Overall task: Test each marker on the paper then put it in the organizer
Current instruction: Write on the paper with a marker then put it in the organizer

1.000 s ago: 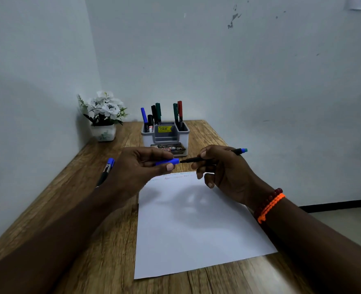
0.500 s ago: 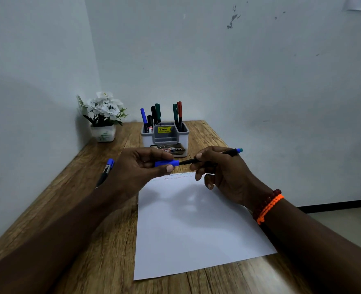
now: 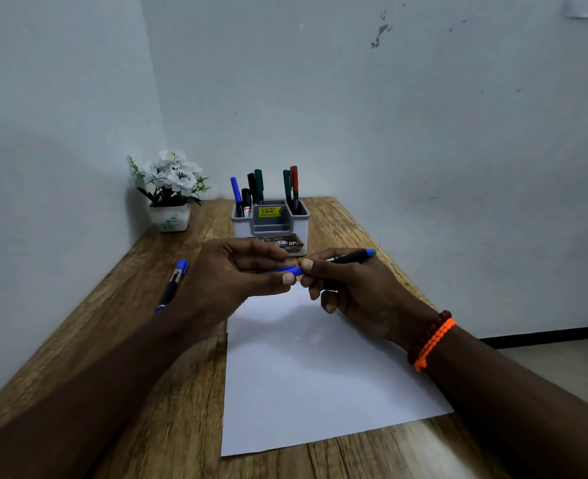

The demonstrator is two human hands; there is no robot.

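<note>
So the marker (image 3: 349, 256) in play is a black-bodied one with a blue end, held more or less level above the far edge of the paper (image 3: 306, 375). The right hand (image 3: 351, 288) has its fingers curled round the barrel, with the blue tail poking out past the knuckles toward the right. The left hand (image 3: 237, 274) is pinching the blue cap (image 3: 290, 270) between thumb and fingertips, and the cap sits right up against the right hand's fingertips, lined up with the marker. Can't tell if it's fully seated on the tip or not, since the fingers cover the join.

The paper is a plain white sheet lying flat on the wooden surface (image 3: 113, 340), mostly under and in front of both hands. Whether there are scribbles near its top edge is hidden by the hands.

Behind the hands is the grey organizer (image 3: 271, 224) with a yellow price sticker inside. It's got markers standing upright in it: blue, black and green ones on the left side, a green and a red one on the right.

Another blue-capped marker (image 3: 173, 283) lies on the surface to the left, just beside the left wrist. A small white pot of white flowers (image 3: 171, 188) sits in the far left corner by the wall. The right wrist has an orange band and a dark red beaded bracelet (image 3: 430, 340).
</note>
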